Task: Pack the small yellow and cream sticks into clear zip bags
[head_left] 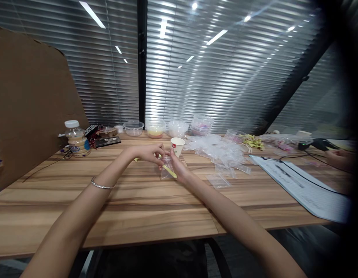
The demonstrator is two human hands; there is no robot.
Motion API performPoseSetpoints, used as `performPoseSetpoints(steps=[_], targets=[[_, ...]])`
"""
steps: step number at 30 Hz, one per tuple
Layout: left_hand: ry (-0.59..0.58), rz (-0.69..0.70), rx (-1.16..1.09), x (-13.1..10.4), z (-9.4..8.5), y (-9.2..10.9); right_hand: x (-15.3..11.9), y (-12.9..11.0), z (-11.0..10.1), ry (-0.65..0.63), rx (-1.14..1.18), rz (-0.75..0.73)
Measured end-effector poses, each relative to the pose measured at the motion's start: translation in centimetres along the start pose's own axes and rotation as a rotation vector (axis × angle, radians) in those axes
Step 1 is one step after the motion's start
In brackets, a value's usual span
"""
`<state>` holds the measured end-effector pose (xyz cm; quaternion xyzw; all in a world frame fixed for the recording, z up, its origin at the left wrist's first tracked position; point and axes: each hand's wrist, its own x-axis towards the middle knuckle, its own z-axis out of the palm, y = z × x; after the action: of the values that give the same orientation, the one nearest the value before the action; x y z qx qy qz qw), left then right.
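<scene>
Both my hands meet near the middle of the wooden table, in front of a white paper cup. My left hand has its fingers pinched at the top of a small clear plastic bag. From the other side my right hand grips the same bag, its thumb pointing up. A thin yellow strip slants down across the bag, between the hands; whether it lies inside the bag is unclear. Some small yellow bits lie behind my left wrist.
A pile of clear bags spreads right of the cup. Plastic bowls line the back. A white-capped bottle stands left, beside cardboard. At right are yellow pieces, a clipboard, cables and another person's hand.
</scene>
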<state>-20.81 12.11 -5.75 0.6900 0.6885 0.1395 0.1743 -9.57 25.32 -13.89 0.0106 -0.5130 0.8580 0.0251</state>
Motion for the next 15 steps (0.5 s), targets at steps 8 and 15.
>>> performPoseSetpoints(steps=[8, 15], targets=[[0.018, 0.003, -0.019, 0.6, 0.7, -0.7, 0.1, 0.9, -0.5, 0.008, -0.057, -0.077], [0.038, -0.006, -0.08, 0.7, 1.3, -1.1, 0.5, 1.2, -0.7, 0.02, -0.057, -0.124]])
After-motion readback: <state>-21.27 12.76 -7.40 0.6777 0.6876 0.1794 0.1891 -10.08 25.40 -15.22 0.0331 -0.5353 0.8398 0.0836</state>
